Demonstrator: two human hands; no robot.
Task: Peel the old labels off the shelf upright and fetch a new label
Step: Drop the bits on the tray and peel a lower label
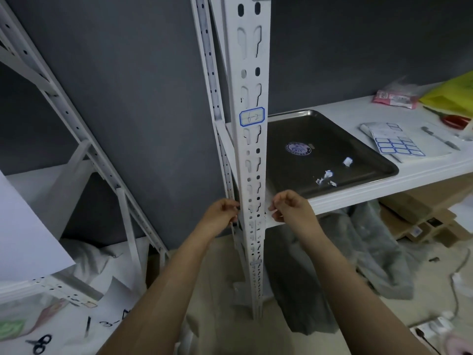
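A white slotted shelf upright (249, 155) runs down the middle of the view. One blue-bordered label (251, 116) with handwriting is stuck on it at shelf height. My left hand (222, 212) touches the upright's left edge with curled fingers, lower down. My right hand (291, 204) is at the right edge, its fingertips pinching something small and white; I cannot tell what. A sheet of new blue-bordered labels (395, 143) lies on the shelf board to the right. Torn label scraps (326, 176) lie in a dark metal tray (368, 152).
A grey pen (439, 137), red-handled scissors (453, 120), a pink packet (395, 97) and a yellow bag (453, 94) lie on the white shelf. Cardboard boxes (422, 216) and grey plastic wrap (368, 254) sit under it. Another white rack (76, 129) stands left.
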